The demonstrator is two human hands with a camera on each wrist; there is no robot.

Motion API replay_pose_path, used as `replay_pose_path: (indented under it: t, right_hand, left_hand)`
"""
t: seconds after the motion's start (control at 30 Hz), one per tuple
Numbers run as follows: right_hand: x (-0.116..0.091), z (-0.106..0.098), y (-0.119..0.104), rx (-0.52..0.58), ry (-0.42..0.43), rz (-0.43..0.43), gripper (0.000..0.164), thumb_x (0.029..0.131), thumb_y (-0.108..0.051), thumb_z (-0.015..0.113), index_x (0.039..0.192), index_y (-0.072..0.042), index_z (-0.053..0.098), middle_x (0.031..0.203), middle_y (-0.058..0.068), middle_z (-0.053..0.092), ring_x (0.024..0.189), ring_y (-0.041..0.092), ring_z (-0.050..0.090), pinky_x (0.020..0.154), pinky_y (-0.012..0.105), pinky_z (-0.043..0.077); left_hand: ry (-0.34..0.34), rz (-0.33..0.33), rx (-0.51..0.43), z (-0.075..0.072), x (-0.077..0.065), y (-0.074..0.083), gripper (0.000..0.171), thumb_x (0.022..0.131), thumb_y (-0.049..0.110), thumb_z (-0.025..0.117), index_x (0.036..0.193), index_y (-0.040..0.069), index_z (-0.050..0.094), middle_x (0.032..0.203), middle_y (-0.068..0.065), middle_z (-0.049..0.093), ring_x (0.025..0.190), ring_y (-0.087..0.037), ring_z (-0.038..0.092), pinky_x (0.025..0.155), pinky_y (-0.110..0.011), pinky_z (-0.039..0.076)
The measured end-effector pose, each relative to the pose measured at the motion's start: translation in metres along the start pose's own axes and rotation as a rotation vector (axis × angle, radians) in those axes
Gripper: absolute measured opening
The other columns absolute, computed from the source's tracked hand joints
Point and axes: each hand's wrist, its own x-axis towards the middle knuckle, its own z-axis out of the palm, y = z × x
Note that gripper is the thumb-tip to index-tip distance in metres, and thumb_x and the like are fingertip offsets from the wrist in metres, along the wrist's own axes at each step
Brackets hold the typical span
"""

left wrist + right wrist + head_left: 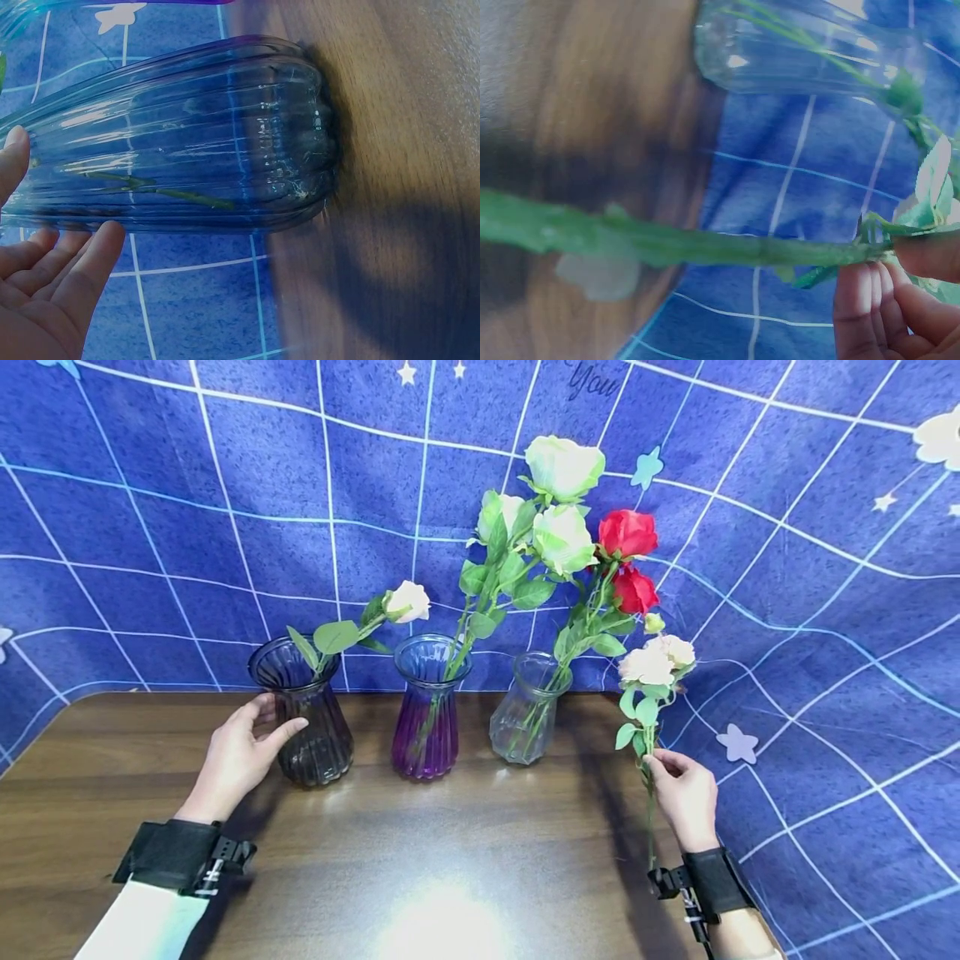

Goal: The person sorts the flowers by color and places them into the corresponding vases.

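On the left, my left hand (238,752) holds a dark grey ribbed glass vase (315,739) around its upper side, thumb in front and fingers at the side. One white rose (407,602) leans right out of this vase, and its stem (187,196) shows through the glass in the left wrist view. At the right, my right hand (684,797) pinches the green stem (780,251) of an artificial flower spray between thumb and fingers. Its pale pink blossoms (648,666) point up, and the stem's lower end hangs down toward the wrist strap.
A blue-purple vase (425,735) stands in the middle holding pale green-white roses (562,539). Right of it, a clear vase (525,727) holds red roses (628,535). A blue grid-patterned cloth (262,485) hangs behind the brown wooden table (337,868).
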Motion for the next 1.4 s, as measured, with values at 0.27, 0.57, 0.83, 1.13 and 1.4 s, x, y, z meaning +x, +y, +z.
replay_pose_path:
  t: [0.27, 0.57, 0.83, 1.13, 1.4]
  right_hand:
    - [-0.006, -0.019, -0.023, 0.160, 0.111, -0.016, 0.021, 0.084, -0.019, 0.068, 0.099, -0.004, 0.072, 0.062, -0.029, 0.057, 0.052, -0.015, 0.047, 0.050, 0.009, 0.037]
    - [-0.009, -0.037, -0.067, 0.402, 0.147, -0.083, 0.021, 0.085, -0.016, 0.069, 0.100, -0.001, 0.071, 0.065, -0.031, 0.058, 0.054, -0.008, 0.056, 0.052, 0.007, 0.044]
    - [-0.022, -0.049, -0.123, 0.595, 0.097, -0.196, 0.017, 0.084, -0.009, 0.068, 0.097, 0.002, 0.069, 0.068, -0.019, 0.064, 0.055, -0.004, 0.056, 0.053, 0.010, 0.045]
    - [-0.031, -0.037, -0.184, 0.704, 0.032, -0.352, 0.018, 0.082, -0.004, 0.070, 0.096, 0.007, 0.069, 0.070, -0.021, 0.063, 0.056, -0.003, 0.054, 0.053, 0.012, 0.044]
    - [-0.040, -0.006, -0.237, 0.812, -0.098, -0.454, 0.017, 0.081, -0.003, 0.069, 0.097, 0.004, 0.069, 0.074, 0.007, 0.068, 0.059, 0.001, 0.056, 0.055, 0.016, 0.047]
  left_hand:
    - [-0.004, 0.000, 0.002, 0.001, 0.001, 0.000, 0.063, 0.087, 0.036, 0.064, 0.126, -0.010, 0.047, 0.114, -0.033, 0.056, 0.106, -0.044, 0.056, 0.082, -0.044, 0.049]
    - [-0.008, 0.004, 0.005, 0.000, 0.002, 0.000, 0.063, 0.087, 0.036, 0.064, 0.126, -0.010, 0.047, 0.114, -0.033, 0.056, 0.105, -0.044, 0.056, 0.081, -0.043, 0.050]
    - [-0.014, 0.001, 0.006, -0.001, 0.000, 0.001, 0.063, 0.088, 0.036, 0.064, 0.126, -0.011, 0.046, 0.115, -0.033, 0.056, 0.106, -0.044, 0.055, 0.083, -0.047, 0.048]
    - [-0.005, -0.005, -0.008, -0.002, 0.000, -0.001, 0.063, 0.088, 0.036, 0.064, 0.127, -0.011, 0.046, 0.116, -0.034, 0.055, 0.107, -0.045, 0.055, 0.084, -0.046, 0.049]
    - [0.002, 0.006, -0.023, 0.000, -0.001, 0.002, 0.062, 0.087, 0.035, 0.065, 0.126, -0.010, 0.047, 0.115, -0.033, 0.056, 0.106, -0.044, 0.056, 0.085, -0.047, 0.048]
